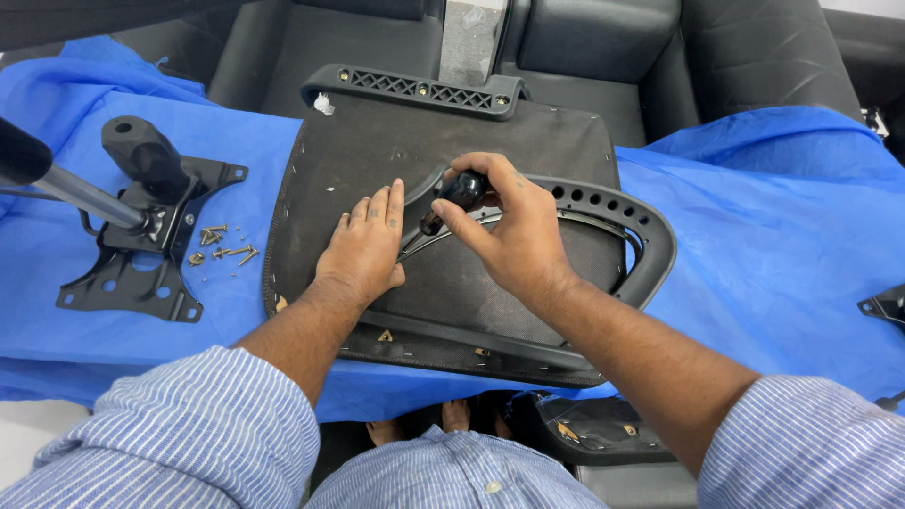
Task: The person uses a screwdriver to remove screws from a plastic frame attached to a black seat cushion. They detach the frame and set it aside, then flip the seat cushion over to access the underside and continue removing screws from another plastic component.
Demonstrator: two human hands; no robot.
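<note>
Desk covered by a blue cloth (764, 254), wrinkled, draped over the near edge. Dark padded chairs (603, 47) stand behind it. An upturned seat base (396, 151), black fabric underside, lies mid-cloth, with a slotted black handle bar (415, 90) along its far edge. A black armrest loop (641, 236) lies on the seat base, reaching off its right edge over the cloth.

Left hand (363, 250) lies flat, palm down, fingers spread lightly and pointing away, pressed on the seat base just beside the armrest's inner end. Right hand (504, 231) is curled around a screwdriver (457, 193), pinching its dark handle between thumb and fingers; the shaft tilts down-left to the armrest bracket between the hands. The tip is hidden, contact unclear. Both forearms come in from the near edge, in striped sleeves.

Left of the seat base: a black metal chair mechanism (141, 236) with a gas cylinder (75, 193) angled off the left frame edge. Loose screws (222, 250) are scattered on the cloth between mechanism and seat base. Bare cloth lies right of the armrest. Another black part (886, 303) sits at the right edge. Bare toes (457, 413) show below the desk edge.
</note>
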